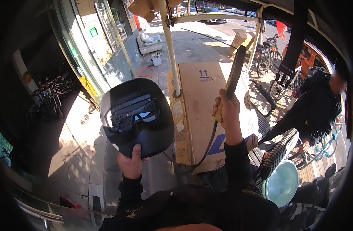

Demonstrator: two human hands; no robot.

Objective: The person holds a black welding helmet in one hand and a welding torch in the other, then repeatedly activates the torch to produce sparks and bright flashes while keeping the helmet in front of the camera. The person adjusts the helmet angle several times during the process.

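On the far left, several bicycles (51, 96) stand parked in deep shade beside a sunlit patch of pavement. Nearer the middle, the left hand (131, 163) grips a black face mask (140, 134) by its lower edge, thumb on the near face, holding it upright, to the left of a pale post (170, 54). Right of that post lies a large cardboard box (201, 104) with blue arrows printed on top. Above the box, the right hand (228, 111) is closed round the yellowish handle of a long dark tool (235, 73), raised at a slant; a thin rod (211, 37) extends up and left from its tip, and a dark cable (210, 146) hangs from its lower end. Farther right come a checked cushioned piece (279, 152), a pale green basin (286, 184) just below it, a dark-clothed person (313, 102), and, behind that person, an orange vehicle (308, 54)
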